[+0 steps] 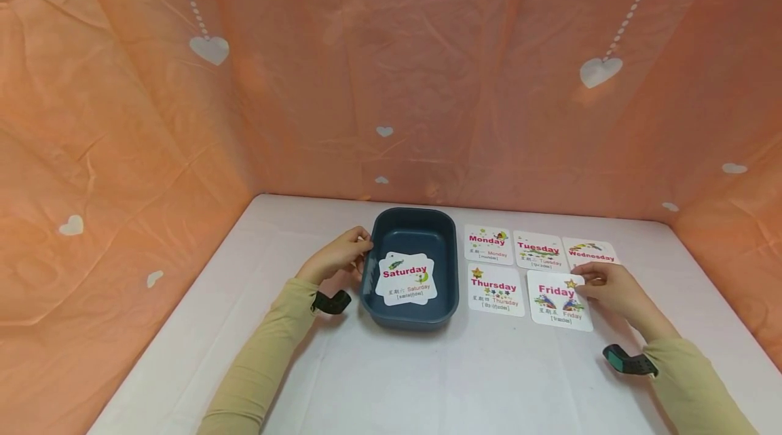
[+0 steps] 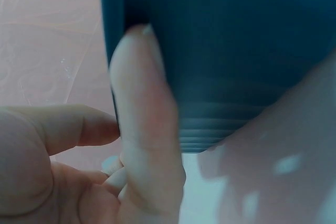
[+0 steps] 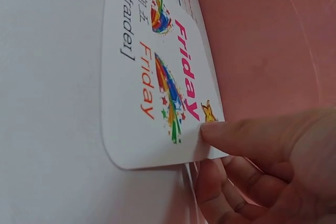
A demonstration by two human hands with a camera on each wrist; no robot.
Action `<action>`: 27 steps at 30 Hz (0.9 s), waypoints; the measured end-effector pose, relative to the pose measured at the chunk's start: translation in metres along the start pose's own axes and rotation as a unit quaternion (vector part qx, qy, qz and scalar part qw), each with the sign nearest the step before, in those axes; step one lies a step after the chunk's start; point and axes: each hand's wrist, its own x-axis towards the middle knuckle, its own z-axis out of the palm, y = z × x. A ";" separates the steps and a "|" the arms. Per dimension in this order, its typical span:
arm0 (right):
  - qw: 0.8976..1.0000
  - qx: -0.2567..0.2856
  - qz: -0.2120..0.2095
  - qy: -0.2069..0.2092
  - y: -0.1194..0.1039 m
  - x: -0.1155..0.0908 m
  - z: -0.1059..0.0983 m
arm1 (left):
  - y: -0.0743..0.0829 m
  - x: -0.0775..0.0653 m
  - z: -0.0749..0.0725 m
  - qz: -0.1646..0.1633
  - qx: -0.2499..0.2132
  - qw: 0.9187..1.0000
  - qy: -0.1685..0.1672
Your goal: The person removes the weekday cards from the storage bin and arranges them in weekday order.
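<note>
My left hand (image 1: pixel 339 257) pinches the left rim of a dark blue plastic tray (image 1: pixel 449 265); in the left wrist view the tray wall (image 2: pixel 220 45) sits between thumb and finger. A Saturday card (image 1: pixel 404 277) lies in the tray's near half, on top of at least one more card. With thumb and fingers my right hand (image 1: pixel 617 292) pinches the upper right corner of a white Friday card (image 1: pixel 559 300). The right wrist view shows that Friday card (image 3: pixel 152 93) slightly raised at the pinched corner, the thumb by its yellow star.
Right of the tray lie a Monday card (image 1: pixel 489 245), a Tuesday card (image 1: pixel 539 250), a Wednesday card (image 1: pixel 590 251), partly behind my right hand, and a Thursday card (image 1: pixel 496 290). A white cloth covers the table (image 1: pixel 391 381). Orange curtains (image 1: pixel 427 82) with hearts enclose it at the back and sides.
</note>
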 end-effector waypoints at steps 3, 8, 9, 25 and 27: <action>1.000 -0.007 -0.005 0.007 -0.001 0.000 0.001 | 0.000 0.000 0.000 -0.002 0.000 1.000 0.001; 1.000 -0.001 -0.007 0.011 -0.001 0.001 0.002 | 0.000 0.001 0.000 -0.011 -0.001 1.000 0.005; 1.000 0.000 -0.006 0.012 -0.001 0.001 0.002 | 0.000 0.002 0.000 -0.011 0.000 1.000 0.005; 0.999 -0.016 -0.003 0.029 -0.006 0.005 0.005 | 0.001 0.003 -0.001 -0.018 0.007 1.000 0.005; 0.999 -0.018 -0.005 0.030 -0.006 0.005 0.006 | 0.001 0.002 -0.001 -0.016 0.006 1.000 0.005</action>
